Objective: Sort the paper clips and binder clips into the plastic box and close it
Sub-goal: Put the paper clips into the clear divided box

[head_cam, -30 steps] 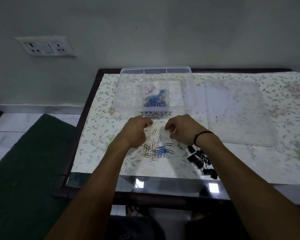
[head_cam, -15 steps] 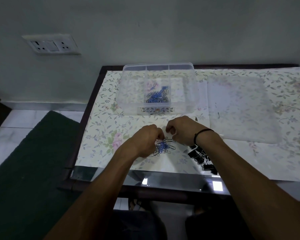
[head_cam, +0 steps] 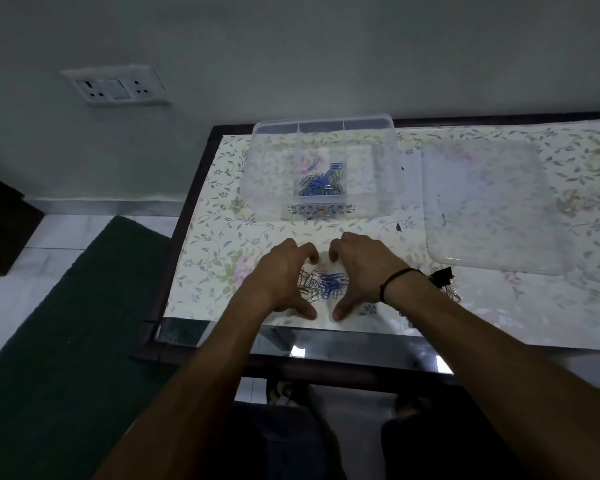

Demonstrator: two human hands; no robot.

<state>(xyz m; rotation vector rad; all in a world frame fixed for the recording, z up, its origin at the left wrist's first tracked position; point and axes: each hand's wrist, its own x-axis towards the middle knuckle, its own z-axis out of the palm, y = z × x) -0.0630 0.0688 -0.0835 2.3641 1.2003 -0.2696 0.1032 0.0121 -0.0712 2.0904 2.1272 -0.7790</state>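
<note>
Pale wall and a floral tablecloth point(head_cam: 551, 306) frame the work, with a dark green rug on the floor to the left. At the near edge of the cloth the left hand point(head_cam: 281, 275) and right hand point(head_cam: 361, 268) are cupped around a small heap of paper clips point(head_cam: 323, 285), fingers curled at the far side and thumbs spread at the near side; neither seems to have lifted anything yet.

To gather well, I would draw fingers and thumbs in together so the heap bunches tight, then pinch from underneath so no loose clips slide out. The clips are thin wire, blue mixed with silver, tangled flat on the cloth.

Just behind the right wrist lie the black binder clips point(head_cam: 442, 277). Further back stands the clear plastic box point(head_cam: 388, 188), blue clips already in its middle compartment. Its clear lid point(head_cam: 492, 206) lies flat to the right.
</note>
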